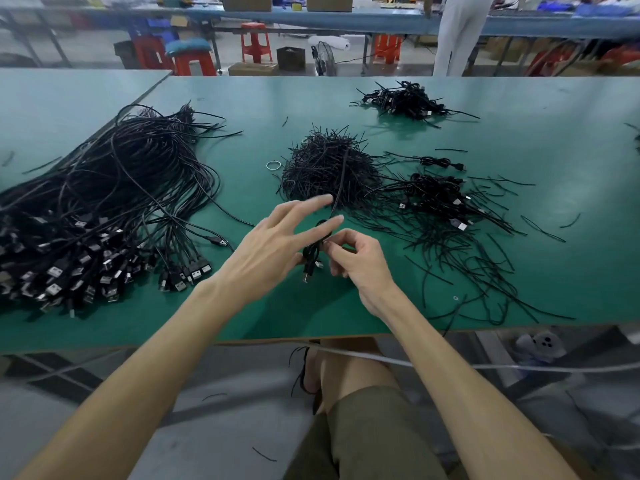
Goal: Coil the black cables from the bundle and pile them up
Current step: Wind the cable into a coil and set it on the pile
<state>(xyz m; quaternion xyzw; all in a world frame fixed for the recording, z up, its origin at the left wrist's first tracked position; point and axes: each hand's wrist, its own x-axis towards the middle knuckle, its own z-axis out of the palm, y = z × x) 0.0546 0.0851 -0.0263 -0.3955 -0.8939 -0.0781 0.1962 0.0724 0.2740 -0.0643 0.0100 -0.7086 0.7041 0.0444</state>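
Red stools (255,43), floor fan (324,58)

A green table (585,161) carries a big bundle of black cables (104,209) at left, a heap of black ties (329,168) at centre beside a white ring (273,165), coiled cables (405,100) at upper right, and more coils (436,192) among loose ties (467,258) at right.
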